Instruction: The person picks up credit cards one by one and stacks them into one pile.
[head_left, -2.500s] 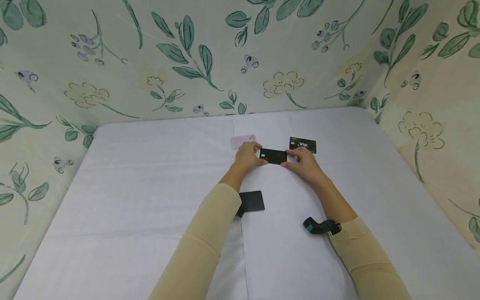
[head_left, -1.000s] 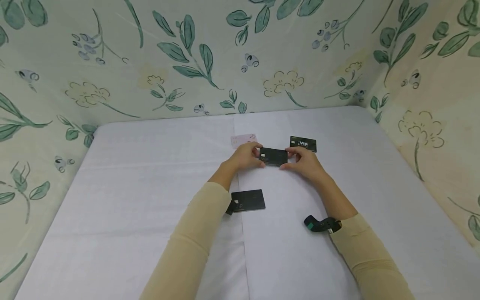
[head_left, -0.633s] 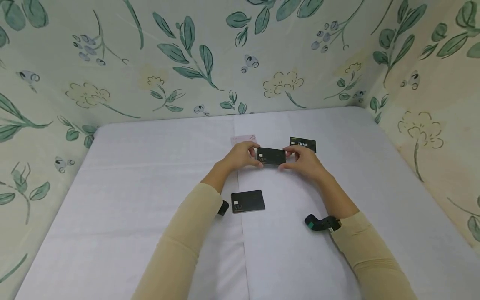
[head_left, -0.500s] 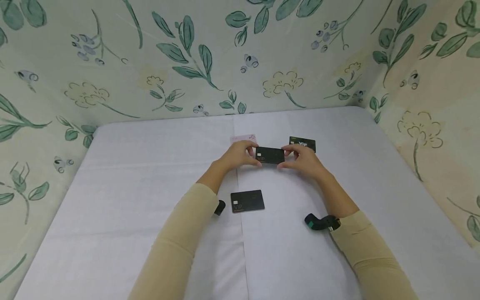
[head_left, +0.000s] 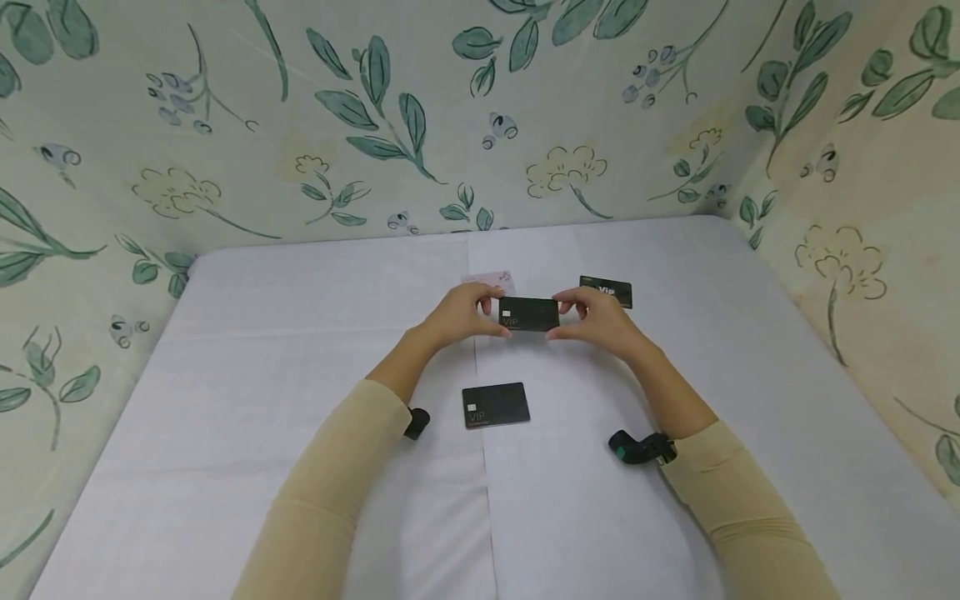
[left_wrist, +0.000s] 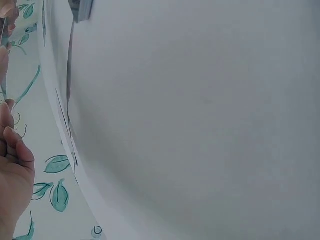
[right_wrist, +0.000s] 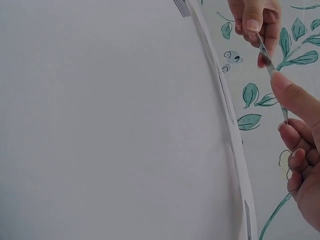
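Note:
A black VIP card with a small pale chip is held between both hands near the far part of the table. My left hand pinches its left end with fingertips above and thumb below; my right hand does the same at the right end. In the right wrist view the card appears nearly edge-on, raised over the cloth. Another black VIP card lies flat, closer to me. Behind the hands lie a pink card, partly covered by the left hand, and a black Vip card, partly covered by the right.
White cloth covers the table, with a seam running down its middle. Floral-patterned fabric rises behind the far edge and along the sides. Black wrist cameras stick out beside the sleeves.
The held card has shifted left and its VIP lettering has come into view. My left forearm has swung left, uncovering the nearer black card. My right hand has shifted slightly left.

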